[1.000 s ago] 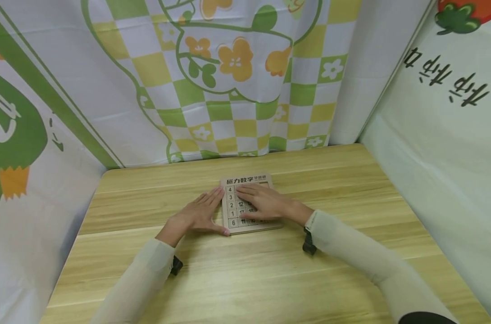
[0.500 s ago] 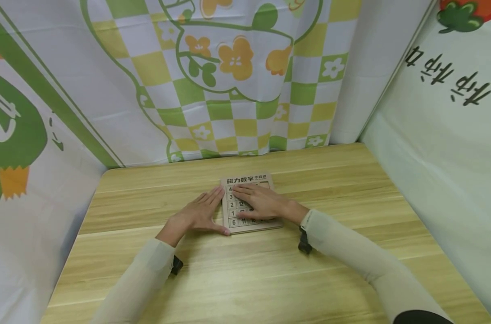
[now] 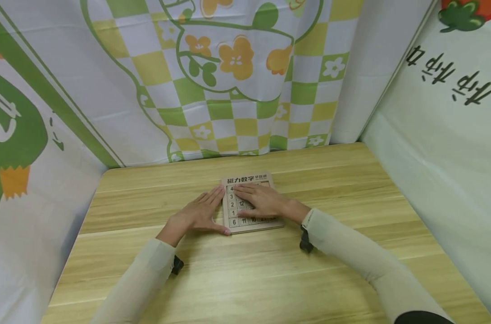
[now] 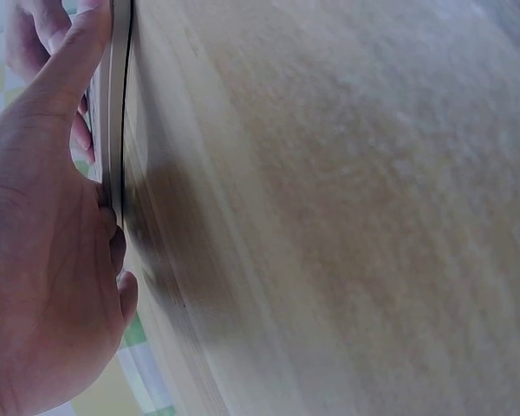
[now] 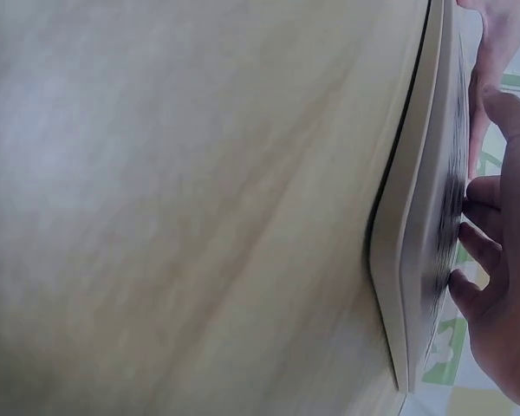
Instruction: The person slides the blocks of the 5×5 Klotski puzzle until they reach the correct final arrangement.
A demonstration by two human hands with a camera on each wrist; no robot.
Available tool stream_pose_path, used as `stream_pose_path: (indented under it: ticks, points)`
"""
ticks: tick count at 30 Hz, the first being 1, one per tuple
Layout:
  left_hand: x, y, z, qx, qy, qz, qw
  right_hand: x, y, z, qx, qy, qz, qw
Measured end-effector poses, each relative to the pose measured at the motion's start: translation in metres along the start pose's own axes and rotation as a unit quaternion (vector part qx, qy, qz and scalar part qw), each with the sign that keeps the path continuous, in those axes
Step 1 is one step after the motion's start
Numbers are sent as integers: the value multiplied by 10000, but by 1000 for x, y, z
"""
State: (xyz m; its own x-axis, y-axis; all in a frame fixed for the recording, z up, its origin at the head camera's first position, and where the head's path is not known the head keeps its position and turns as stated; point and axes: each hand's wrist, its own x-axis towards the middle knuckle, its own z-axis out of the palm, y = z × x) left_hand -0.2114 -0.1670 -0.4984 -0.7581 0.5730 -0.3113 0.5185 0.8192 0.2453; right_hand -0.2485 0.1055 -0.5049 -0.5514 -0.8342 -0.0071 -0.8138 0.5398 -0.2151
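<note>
A flat wooden number puzzle board with numbered square tiles lies on the table. Along its left edge rests the left hand, fingers extended at the upper left and thumb at the lower left corner. Over the tiles lies the right hand, its fingertips on the upper left tiles and its thumb lower down; it hides much of the number grid. From the left wrist view, the left hand touches the board's side. In the right wrist view, fingertips of the right hand touch the board's face.
The wood-grain table extends around the board. Behind it hangs a green, yellow and white checked cloth, with white printed cloths at the left and right. A dark device is strapped at each wrist.
The right hand has shifted slightly left over the tiles since a second ago, and the board has moved very slightly right. The left hand stays almost still.
</note>
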Motion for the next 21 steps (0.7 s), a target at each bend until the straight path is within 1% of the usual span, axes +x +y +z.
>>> stream_pose_path:
  ticks: [12, 21]
  points:
    - [1, 1, -1, 44, 13, -11, 10000, -24, 14, -7, 243, 99, -9, 9997]
    - [1, -2, 1, 33, 2, 16, 10000, -27, 17, -6, 173, 41, -39, 9998]
